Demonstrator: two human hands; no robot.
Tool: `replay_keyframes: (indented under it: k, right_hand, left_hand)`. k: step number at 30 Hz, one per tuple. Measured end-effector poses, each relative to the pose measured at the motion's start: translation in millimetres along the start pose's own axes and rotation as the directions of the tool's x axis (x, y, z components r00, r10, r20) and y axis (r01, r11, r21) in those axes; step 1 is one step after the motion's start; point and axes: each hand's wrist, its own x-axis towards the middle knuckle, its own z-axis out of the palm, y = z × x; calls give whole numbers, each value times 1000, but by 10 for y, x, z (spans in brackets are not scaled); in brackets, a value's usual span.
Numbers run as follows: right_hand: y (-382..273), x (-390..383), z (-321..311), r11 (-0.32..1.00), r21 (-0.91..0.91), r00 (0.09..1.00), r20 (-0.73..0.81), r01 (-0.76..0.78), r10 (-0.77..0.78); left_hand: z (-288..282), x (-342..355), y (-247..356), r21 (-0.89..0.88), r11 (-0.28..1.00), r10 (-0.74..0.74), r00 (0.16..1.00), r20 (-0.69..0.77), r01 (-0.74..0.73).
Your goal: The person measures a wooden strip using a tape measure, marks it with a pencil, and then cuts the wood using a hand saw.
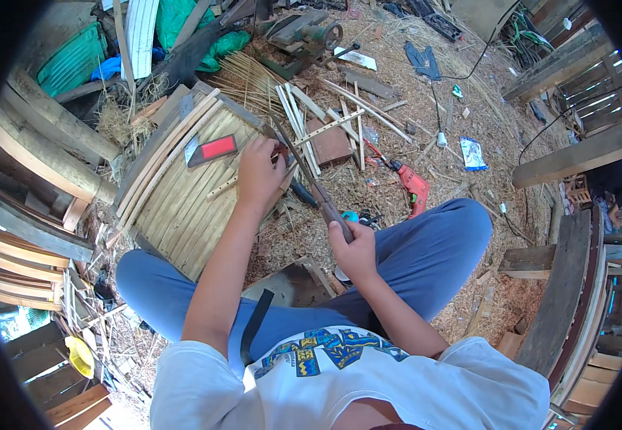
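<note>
My right hand (352, 249) is closed round the dark wooden handle of a long knife (301, 159), its narrow blade slanting up and away to the left. Beside the blade, my left hand (259, 170) is closed on a thin pale wooden strip with a row of holes (223, 188). That strip appears to come out on both sides of the hand; its middle is hidden by the fingers and blade. Just left of this hand, a dark-framed block with a red face (215, 149) lies on a slatted wooden panel (174, 197).
Right of the knife lie a red power drill (412, 185) and a brown wooden block (330, 147) among loose strips. A vise (321, 37) stands farther off. Wood shavings cover the ground. A cable with a white socket (441, 139) hangs ahead. Another person (608, 188) is at far right.
</note>
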Motion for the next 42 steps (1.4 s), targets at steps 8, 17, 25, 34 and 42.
replay_keyframes:
  k: [8,17,25,34,42]
  right_hand:
    - [-9,58,-8,998,-34,998,13,54,-54]
    - [-14,109,-5,999,-43,1000,20,-15,16]
    - [5,154,13,999,-39,999,4,-39,39]
    - [-74,154,34,999,-46,1000,0,-17,17]
    - [23,53,-58,997,-79,1000,4,-10,11]
  left_hand:
    - [-2,5,-1,-23,1000,12,1000,-21,-13]
    - [1,8,-3,-35,999,-28,1000,12,28]
    - [-7,25,1,-18,1000,23,1000,-14,-23]
    - [-5,7,-5,-40,999,-6,1000,4,7]
    - [-10,11,-2,-51,999,6,1000,-5,-6]
